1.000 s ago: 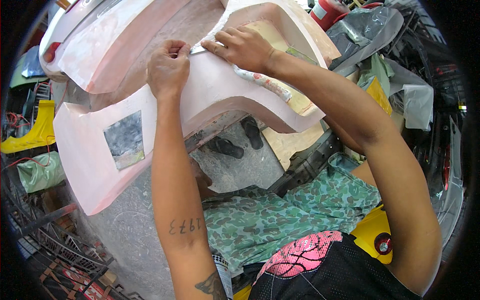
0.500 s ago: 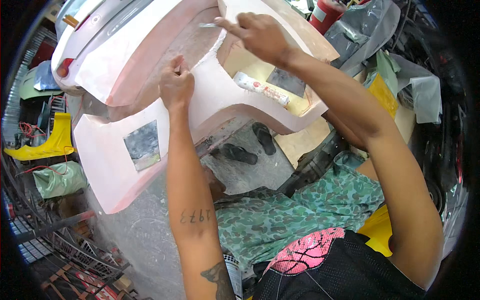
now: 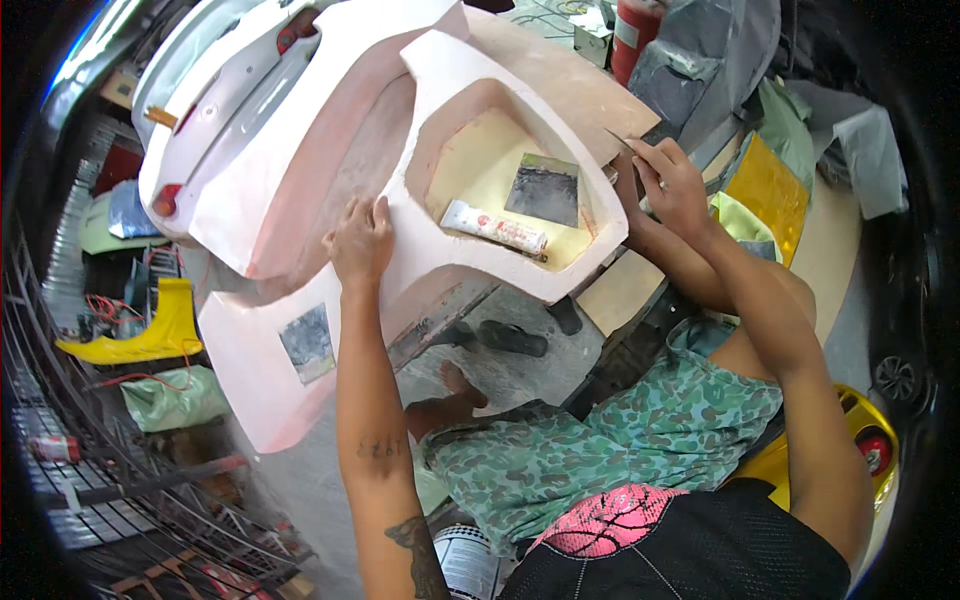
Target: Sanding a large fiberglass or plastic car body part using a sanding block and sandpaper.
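Observation:
A large pale pink-and-white moulded panel [image 3: 420,215], shaped like a car bumper, spreads out in front of me. My left hand [image 3: 362,243] lies on its ridge, the fingers loosely bent against the surface and nothing seen in them. Beyond the panel's right edge, my right hand [image 3: 672,185] pinches a thin blade-like tool [image 3: 620,139], whose tip points up and left. A smeared white tube [image 3: 495,230] and a dark sheet [image 3: 543,188], like sandpaper, lie in the panel's recess. Another dark sheet [image 3: 307,343] rests on its left part.
A pale car body part [image 3: 225,110] with red lights stands behind at the left. To the left are a yellow part [image 3: 165,325] and a wire rack [image 3: 110,480]. A red cylinder [image 3: 632,38] stands at the back. By my legs are a can [image 3: 465,560] and slippers [image 3: 512,338].
My right hand has moved right and down with the tool, from above the panel to beyond its edge. My left hand has loosened from a closed grip and lies lower on the ridge.

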A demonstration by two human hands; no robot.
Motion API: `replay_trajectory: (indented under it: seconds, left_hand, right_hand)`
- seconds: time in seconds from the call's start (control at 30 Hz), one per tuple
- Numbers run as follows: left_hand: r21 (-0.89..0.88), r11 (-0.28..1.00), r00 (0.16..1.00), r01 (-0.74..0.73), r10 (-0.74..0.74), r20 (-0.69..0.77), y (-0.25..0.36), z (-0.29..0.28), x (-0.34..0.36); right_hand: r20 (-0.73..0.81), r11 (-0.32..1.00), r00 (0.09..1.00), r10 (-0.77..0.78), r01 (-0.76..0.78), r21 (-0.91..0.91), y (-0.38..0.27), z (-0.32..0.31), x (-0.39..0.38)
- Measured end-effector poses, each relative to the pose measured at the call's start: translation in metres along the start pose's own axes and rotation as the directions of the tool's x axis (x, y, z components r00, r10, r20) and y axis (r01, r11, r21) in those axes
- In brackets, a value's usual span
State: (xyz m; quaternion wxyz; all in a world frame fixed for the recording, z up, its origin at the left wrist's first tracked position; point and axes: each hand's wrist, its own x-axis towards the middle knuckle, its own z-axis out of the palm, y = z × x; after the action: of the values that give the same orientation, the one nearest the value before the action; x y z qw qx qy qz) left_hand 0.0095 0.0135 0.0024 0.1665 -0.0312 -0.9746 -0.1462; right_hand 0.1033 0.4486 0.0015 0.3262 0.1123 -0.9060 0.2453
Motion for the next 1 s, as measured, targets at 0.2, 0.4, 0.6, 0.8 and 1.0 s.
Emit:
replay_trajectory:
  seconds: [0.2,0.4,0.6,0.8,1.0]
  left_hand:
    - [0.208,0.973,0.993,-0.102,0.087,0.082,0.021,-0.012,-0.008]
    - [-0.071,0.937,0.904,-0.341,0.348,0.25,0.089,-0.036,-0.09]
    - [-0.181,0.928,0.864,-0.325,0.369,0.341,0.119,-0.048,-0.187]
    - [-0.289,0.867,0.854,-0.407,0.473,0.216,0.144,-0.036,-0.192]
    - [-0.329,0.822,0.797,-0.465,0.551,0.248,0.169,-0.029,-0.211]
  right_hand:
    - [0.04,0.953,0.956,0.289,-0.284,-0.107,0.111,0.039,-0.043]
    - [0.209,0.675,0.658,0.723,-0.61,-0.414,0.147,0.053,-0.081]
    - [0.473,0.662,0.465,0.748,-0.476,-0.579,0.149,0.08,-0.092]
    - [0.616,0.776,0.471,0.631,-0.378,-0.505,0.153,0.079,-0.081]
    - [0.59,0.784,0.516,0.621,-0.417,-0.46,0.168,0.089,-0.096]
